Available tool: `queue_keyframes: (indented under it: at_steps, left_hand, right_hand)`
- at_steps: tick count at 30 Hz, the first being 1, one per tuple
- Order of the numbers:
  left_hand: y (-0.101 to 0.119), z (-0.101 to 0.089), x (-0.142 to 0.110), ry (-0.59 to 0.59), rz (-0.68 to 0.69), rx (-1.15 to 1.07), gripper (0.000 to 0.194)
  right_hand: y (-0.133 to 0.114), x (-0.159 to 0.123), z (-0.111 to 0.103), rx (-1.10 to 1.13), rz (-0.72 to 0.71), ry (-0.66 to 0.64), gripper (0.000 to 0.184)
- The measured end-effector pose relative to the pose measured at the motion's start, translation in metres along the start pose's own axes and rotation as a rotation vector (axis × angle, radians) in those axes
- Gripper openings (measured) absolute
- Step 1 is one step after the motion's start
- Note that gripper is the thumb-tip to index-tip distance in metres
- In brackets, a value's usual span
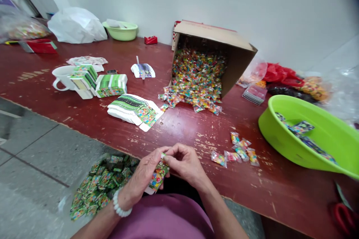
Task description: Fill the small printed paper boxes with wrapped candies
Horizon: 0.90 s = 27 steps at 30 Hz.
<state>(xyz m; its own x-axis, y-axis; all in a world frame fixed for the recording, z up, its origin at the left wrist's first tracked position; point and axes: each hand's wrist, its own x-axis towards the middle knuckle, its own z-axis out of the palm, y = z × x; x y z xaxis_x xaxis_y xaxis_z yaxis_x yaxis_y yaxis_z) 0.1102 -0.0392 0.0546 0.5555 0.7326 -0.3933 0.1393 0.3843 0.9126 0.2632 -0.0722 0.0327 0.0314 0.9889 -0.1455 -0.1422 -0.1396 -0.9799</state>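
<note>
A small green printed carton (pixel 158 174) is held close to my body at the table's front edge. My left hand (pixel 144 171) wraps round it from the left, a pale bead bracelet on the wrist. With thumb and fingers, my right hand (pixel 183 162) pinches the carton's upper end. A white flap shows at its lower end. On the table beyond lies a stack of flat green cartons (pixel 130 110). To the right of my hands sit several clear-wrapped candy packets (pixel 238 151). A tipped cardboard box (pixel 241 56) spills many more candy packets (pixel 196 78) onto the table.
A green basin (pixel 291 153) with a few dark cartons stands at the right, red-handled scissors (pixel 344 216) near it. Bundled cartons (pixel 110 86) and a white mug (pixel 63 76) stand at left. Below the table edge, many filled-looking green cartons (pixel 103 183) lie heaped.
</note>
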Motion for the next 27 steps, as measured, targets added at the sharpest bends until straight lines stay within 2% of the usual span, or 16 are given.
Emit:
queue_keyframes:
  at_steps: [2,6,11,16,19,22,25,27]
  left_hand:
    - [-0.002,-0.001,0.001,0.007,-0.012,0.010,0.059]
    - [-0.002,-0.001,0.003,0.028,-0.018,-0.020,0.058]
    - [0.000,-0.004,0.004,0.039,-0.025,-0.020,0.067]
    - [-0.003,-0.009,0.005,0.045,-0.063,0.019,0.069]
    - [-0.007,-0.008,0.004,0.077,-0.041,-0.031,0.062]
    - [-0.013,-0.007,0.004,0.111,-0.033,-0.157,0.054]
    - [-0.018,-0.007,0.006,0.154,-0.043,-0.201,0.045]
    - [-0.019,-0.006,0.008,0.151,-0.058,-0.197,0.042]
  right_hand:
    - [-0.001,0.001,0.002,0.070,0.025,0.008,0.020]
    - [-0.005,0.001,0.004,0.039,0.005,0.052,0.017]
    - [-0.010,0.008,0.005,0.112,0.065,0.015,0.023]
    - [-0.007,0.012,0.006,0.098,0.058,0.012,0.025]
    - [-0.005,0.009,0.007,0.014,-0.020,0.007,0.019]
    - [-0.003,0.003,0.007,-0.133,-0.177,-0.001,0.014]
    - [0.003,-0.002,0.008,-0.234,-0.313,0.055,0.010]
    - [0.009,-0.002,0.009,-0.187,-0.292,0.120,0.009]
